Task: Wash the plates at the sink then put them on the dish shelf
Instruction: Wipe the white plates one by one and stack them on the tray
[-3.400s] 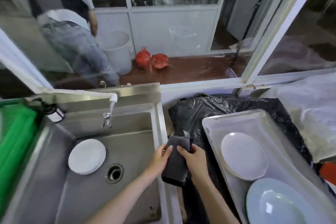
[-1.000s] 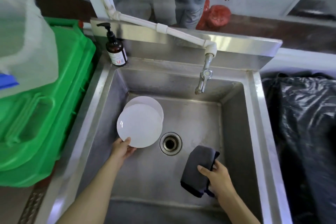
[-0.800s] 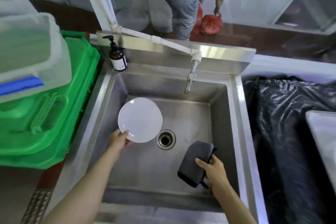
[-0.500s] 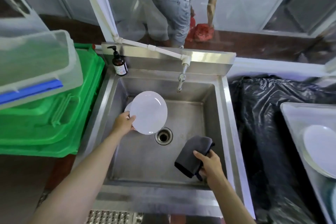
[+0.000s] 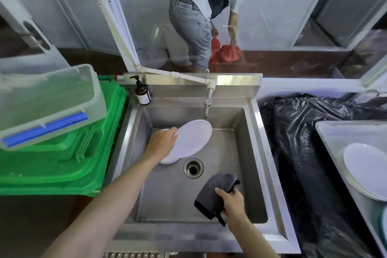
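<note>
The hands are sharing the work over the sink (image 5: 259,153): the left hand (image 5: 162,144) is gripping a white plate (image 5: 193,139) by its left rim, thumb on the upper face and fingers out of sight underneath, while the right hand (image 5: 232,200) is clutching a dark grey cloth (image 5: 213,192) bunched in its curled fingers, near and to the right of the drain (image 5: 193,168). The plate is being held lifted and tilted, its far edge lying just below the tap (image 5: 207,104), probably so that water can run across its face and off into the basin; no water is visibly flowing. A second plate (image 5: 167,160) is lying flat on the sink floor beneath it, mostly hidden, waiting its turn. The cloth is being kept low and close, likely ready to come across and scrub once the plate is wet. A brown soap bottle (image 5: 142,95) is standing at the far left corner of the sink, within reach. At the right, a pale tray (image 5: 335,132) is holding another white plate (image 5: 365,168), resting on black plastic sheeting (image 5: 297,142).
</note>
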{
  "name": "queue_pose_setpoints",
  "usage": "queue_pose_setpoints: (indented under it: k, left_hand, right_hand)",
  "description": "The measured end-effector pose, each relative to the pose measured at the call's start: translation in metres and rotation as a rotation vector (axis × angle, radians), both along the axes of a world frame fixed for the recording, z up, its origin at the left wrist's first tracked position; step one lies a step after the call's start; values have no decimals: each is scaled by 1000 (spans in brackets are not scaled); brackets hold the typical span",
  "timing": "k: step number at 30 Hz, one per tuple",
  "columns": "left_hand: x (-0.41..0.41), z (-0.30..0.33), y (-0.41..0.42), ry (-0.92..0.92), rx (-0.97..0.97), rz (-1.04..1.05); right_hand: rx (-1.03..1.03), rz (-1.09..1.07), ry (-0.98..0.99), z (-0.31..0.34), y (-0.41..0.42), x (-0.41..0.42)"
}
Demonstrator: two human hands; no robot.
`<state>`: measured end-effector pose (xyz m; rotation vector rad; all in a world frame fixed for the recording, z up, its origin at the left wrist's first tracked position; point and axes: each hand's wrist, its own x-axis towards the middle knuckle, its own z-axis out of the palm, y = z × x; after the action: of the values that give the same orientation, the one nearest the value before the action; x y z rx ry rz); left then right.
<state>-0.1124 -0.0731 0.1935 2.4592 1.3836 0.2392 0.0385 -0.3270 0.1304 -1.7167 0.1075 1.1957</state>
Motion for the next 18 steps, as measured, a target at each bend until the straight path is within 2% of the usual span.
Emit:
queue_pose_setpoints:
  k: [18]
  left_hand:
    - [13,13,13,222,268,-324]
  right_hand:
    - [-9,-2,-28,-10,12,12]
